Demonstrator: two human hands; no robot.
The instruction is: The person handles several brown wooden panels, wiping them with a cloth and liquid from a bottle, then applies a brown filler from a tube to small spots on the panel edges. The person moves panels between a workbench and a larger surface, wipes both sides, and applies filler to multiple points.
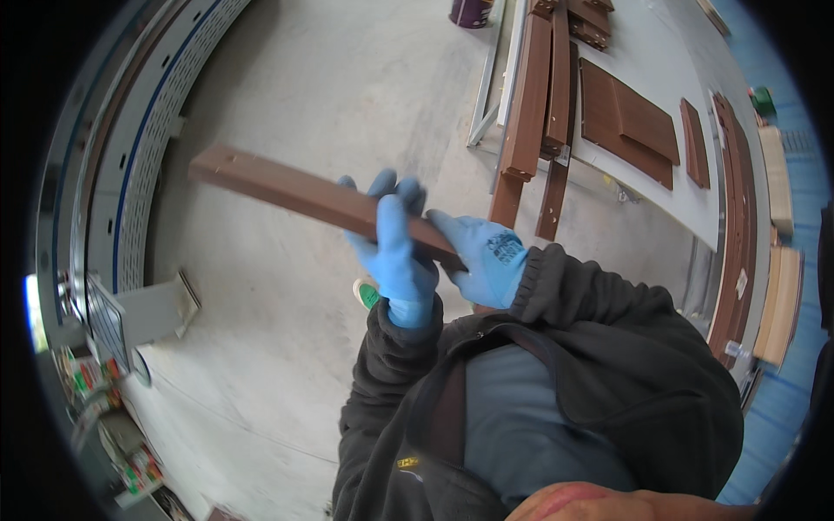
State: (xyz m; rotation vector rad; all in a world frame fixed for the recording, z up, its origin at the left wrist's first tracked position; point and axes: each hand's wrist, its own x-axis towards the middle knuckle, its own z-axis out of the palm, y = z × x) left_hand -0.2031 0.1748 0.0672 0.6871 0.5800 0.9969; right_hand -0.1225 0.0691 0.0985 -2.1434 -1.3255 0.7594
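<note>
A long brown wooden bar [291,193] slants across in front of me, its far end pointing up and left. My left hand [398,252], in a light blue glove with dark fingertips, wraps round the bar near its lower part. Close by, my right hand [486,256], gloved the same way, grips the bar's near end. Small holes or marks show at the bar's far end, which is slightly blurred. Beneath the bar lies the pale concrete floor [287,304].
At the right, a white-topped table [638,204] bears stacked brown bars [527,95] and flat brown panels [621,117]; some bars overhang its near edge. More long brown pieces [734,217] lie farther right. A perforated grey metal structure [161,104] curves along the left. A dark can [472,12] stands at the top.
</note>
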